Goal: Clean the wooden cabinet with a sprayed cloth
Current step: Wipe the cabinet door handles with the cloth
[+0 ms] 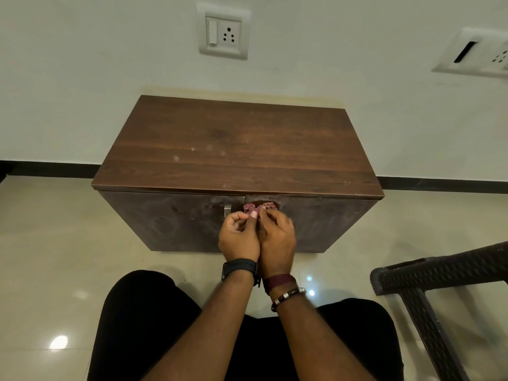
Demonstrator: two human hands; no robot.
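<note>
Both hands, left [238, 235] & right [277, 237], pinch the cloth [259, 208] bunched between them. Cabinet [236, 149] front lies just beyond; dusty top up & farther.

cabinet top [236, 149]: dark brown wood grain, pale dusty spots
cabinet doors [176, 218]: darker brown, whitish smears
cloth [259, 208]: pinkish red, mottled
smartwatch [239, 266]: black
wristband [277, 281]: maroon
bracelet [287, 295]: dark with silver beads
wall [82, 78]: pale off-white
skirting [49, 169]: black
floor [55, 257]: glossy beige tile
chair [428, 273]: dark brown woven pattern
trousers [143, 325]: black
</note>
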